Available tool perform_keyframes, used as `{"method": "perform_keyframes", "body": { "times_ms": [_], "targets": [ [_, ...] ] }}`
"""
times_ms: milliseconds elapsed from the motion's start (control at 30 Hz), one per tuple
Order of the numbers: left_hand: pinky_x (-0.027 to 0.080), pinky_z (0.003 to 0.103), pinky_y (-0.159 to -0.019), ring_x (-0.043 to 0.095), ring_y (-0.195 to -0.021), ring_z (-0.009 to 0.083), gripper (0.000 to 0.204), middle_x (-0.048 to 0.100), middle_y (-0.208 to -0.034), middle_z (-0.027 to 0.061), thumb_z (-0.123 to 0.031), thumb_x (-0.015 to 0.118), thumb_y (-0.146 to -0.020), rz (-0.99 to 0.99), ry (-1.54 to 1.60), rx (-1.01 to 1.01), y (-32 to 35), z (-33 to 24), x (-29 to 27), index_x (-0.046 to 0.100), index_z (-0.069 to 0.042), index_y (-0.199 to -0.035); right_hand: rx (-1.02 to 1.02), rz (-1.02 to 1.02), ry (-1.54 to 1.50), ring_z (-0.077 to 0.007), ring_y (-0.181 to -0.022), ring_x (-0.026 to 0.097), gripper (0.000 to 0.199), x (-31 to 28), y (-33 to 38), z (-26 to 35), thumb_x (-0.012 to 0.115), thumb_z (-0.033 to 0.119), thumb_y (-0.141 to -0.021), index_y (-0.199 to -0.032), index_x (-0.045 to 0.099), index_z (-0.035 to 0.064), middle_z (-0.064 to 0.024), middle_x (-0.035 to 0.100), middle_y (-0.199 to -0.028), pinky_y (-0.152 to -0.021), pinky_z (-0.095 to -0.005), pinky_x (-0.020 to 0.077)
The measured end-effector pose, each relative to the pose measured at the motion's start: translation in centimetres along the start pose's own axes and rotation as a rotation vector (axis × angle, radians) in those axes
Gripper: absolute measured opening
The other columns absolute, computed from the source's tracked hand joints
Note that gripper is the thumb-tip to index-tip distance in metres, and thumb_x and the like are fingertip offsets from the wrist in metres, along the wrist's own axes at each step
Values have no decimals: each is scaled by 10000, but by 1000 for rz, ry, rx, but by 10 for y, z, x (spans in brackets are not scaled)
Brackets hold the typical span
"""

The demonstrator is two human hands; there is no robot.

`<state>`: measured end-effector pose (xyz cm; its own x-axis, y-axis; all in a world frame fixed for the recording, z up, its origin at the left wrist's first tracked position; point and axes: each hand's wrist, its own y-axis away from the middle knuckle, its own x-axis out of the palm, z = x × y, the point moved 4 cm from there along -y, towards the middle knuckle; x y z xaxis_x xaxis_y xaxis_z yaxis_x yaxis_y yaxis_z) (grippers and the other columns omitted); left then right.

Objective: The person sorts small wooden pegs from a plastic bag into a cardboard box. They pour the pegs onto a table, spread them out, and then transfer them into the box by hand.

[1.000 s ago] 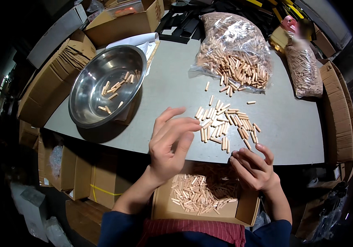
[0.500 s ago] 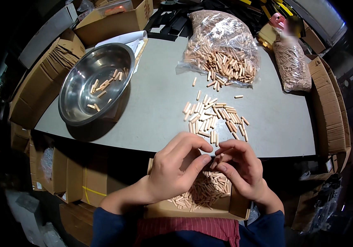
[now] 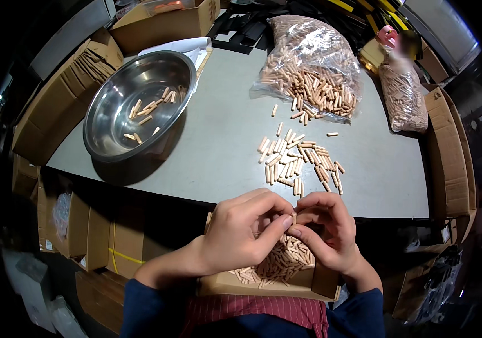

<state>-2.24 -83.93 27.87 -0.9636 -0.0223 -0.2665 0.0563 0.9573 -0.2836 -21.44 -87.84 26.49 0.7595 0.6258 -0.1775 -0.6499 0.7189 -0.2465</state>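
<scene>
Over an open cardboard box, my two hands meet at the fingertips around a small wooden dowel [image 3: 294, 218]. My left hand [image 3: 246, 228] pinches it between thumb and forefinger. From the other side, my right hand [image 3: 331, 231] is closed at the same dowel, its fingers curled; whether more dowels sit in that palm is hidden. A heap of dowels [image 3: 286, 262] fills the box [image 3: 235, 286] below my hands. On the table just beyond lie many loose dowels [image 3: 288, 160] in a scattered patch.
A tilted steel bowl [image 3: 106, 132] with several dowels stands on the grey table [image 3: 218, 129] at left. A large clear bag of dowels [image 3: 314, 62] lies open at the back, and a second filled bag [image 3: 404, 101] is at right. Cardboard boxes [image 3: 61, 107] flank the table.
My hands have come together; the left thumb and forefinger have closed on the dowel at the right fingertips. The view has shifted slightly.
</scene>
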Motion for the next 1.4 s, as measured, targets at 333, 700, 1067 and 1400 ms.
{"method": "perform_keyframes", "body": {
  "times_ms": [333, 700, 1067, 1400],
  "targets": [
    [399, 217, -553, 517, -644, 11, 47, 671, -803, 7, 8, 763, -911, -1, 233, -93, 3, 17, 4, 748, -11, -951, 55, 38, -87, -186, -1069, 716, 466, 3, -2, -3, 755, -128, -946, -1350, 528, -86, -144, 618, -1268, -947, -301, 596],
    [485, 237, -564, 620, -673, 26, 89, 680, -813, 18, -11, 753, -936, -53, 124, -79, 6, 17, 6, 665, -7, -924, 359, -46, -488, -120, -1043, 707, 321, -1, 0, -18, 739, -2, -1008, -1298, 606, -27, -78, 728, -1137, -933, -288, 568],
    [417, 188, -602, 577, -713, -1, 7, 751, -841, 0, -23, 647, -1017, 38, 349, -216, 6, 20, 8, 650, -26, -1012, 473, -63, -569, -176, -996, 757, 470, 2, -7, -18, 745, 35, -984, -1410, 578, -71, -139, 780, -1062, -918, -305, 586],
    [489, 200, -661, 622, -767, 27, 39, 683, -907, 24, 9, 616, -1050, -22, 604, -167, 13, 30, 10, 629, 22, -1085, 368, -88, -738, -220, -1085, 760, 309, -3, -5, -36, 713, 38, -1005, -1269, 572, -38, -197, 749, -1188, -963, -348, 602]
  ]
}}
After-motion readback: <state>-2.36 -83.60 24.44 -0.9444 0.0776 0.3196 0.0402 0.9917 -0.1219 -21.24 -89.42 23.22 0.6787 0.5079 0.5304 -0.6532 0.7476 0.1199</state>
